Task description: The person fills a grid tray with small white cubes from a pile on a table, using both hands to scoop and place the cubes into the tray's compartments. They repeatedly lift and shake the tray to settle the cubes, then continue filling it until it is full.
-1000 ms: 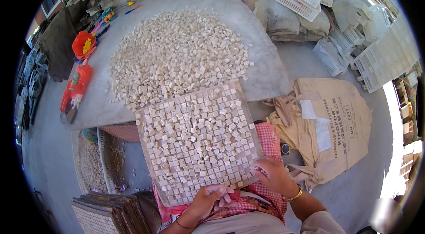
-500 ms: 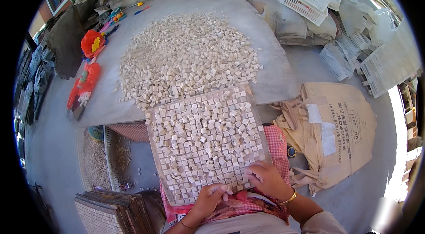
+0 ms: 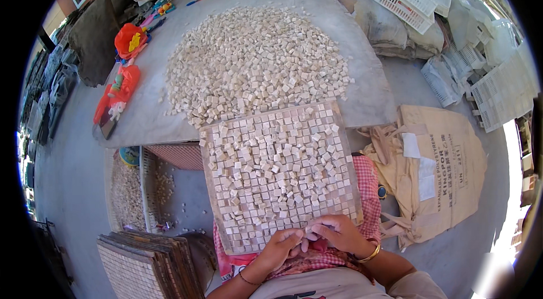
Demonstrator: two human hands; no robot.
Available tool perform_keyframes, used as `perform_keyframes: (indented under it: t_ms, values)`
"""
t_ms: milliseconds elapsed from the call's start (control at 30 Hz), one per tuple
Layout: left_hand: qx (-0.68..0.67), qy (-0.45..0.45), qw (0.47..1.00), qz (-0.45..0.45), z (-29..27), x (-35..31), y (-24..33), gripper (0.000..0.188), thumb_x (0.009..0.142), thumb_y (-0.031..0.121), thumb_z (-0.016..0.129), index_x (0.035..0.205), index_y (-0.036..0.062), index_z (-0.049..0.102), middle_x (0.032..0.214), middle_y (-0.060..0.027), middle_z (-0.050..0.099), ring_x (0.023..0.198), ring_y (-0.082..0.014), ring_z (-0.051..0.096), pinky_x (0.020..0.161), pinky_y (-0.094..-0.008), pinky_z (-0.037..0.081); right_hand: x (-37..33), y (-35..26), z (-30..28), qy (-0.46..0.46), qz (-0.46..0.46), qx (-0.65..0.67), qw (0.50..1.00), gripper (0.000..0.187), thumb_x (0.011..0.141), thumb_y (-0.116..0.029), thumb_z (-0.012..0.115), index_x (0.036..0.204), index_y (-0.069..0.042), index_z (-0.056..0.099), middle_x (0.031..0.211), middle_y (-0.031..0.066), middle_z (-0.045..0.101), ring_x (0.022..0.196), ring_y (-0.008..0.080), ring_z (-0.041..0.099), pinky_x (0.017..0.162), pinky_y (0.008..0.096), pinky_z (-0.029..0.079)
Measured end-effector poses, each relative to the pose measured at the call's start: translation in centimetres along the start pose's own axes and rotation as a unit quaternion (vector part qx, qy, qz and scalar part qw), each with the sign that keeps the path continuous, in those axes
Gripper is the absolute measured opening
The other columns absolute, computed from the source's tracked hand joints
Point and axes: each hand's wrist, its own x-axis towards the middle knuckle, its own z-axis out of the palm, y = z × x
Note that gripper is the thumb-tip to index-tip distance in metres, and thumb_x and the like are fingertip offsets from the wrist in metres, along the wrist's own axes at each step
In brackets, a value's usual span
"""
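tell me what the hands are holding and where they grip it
Both the left hand and the right hand rest their fingertips on small stone tiles at the near edge of the mosaic tray; whether a tile is pinched cannot be told.

Left hand (image 3: 281, 247) and right hand (image 3: 338, 233) — fingers curled, fingertips meeting.

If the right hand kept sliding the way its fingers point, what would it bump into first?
The right hand points left along the near edge of the grid tray. It would probably meet the left hand first, since their fingertips almost touch already, over the little stone cubes.
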Motion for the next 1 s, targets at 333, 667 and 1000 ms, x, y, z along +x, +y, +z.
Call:
perform_keyframes:
  t_ms: [333,667,1000]
  values:
    - [-0.002,-0.003,1.000,-0.028,-0.5,0.4,-1.0,0.037,0.096,0.035,0.047,0.098,0.0015,0.061,0.074,-0.0004,0.052,0.054,-0.0046,0.034,0.047,-0.0181,0.028,-0.7,-0.1,1.2,0.030,-0.136,-0.136,0.981,0.015,0.085,-0.016,0.062,0.092,-0.003,0.064,0.080,0.0088,0.063,0.071,0.0225,0.060,0.066,0.0314,0.047]
    - [-0.124,-0.069,0.990,-0.022,-0.3,0.5,-0.6,0.014,0.092,0.016,0.053,0.094,0.0020,0.057,0.082,-0.0048,0.057,0.067,-0.0089,0.052,0.055,-0.0203,0.043,1.7,0.2,-5.0,0.178,-0.154,-0.321,0.917,0.019,0.079,-0.013,0.066,0.096,-0.006,0.062,0.090,0.0106,0.062,0.080,0.0286,0.061,0.069,0.0353,0.049]
    - [-0.175,-0.086,0.980,-0.033,-0.9,0.6,-0.7,0.016,0.092,0.017,0.052,0.095,0.0016,0.057,0.084,-0.0049,0.057,0.072,-0.0119,0.053,0.060,-0.0239,0.045,3.1,1.4,-6.4,0.187,-0.152,-0.297,0.924,0.022,0.077,-0.009,0.065,0.098,-0.005,0.061,0.092,0.0121,0.062,0.080,0.0269,0.061,0.069,0.0327,0.049]
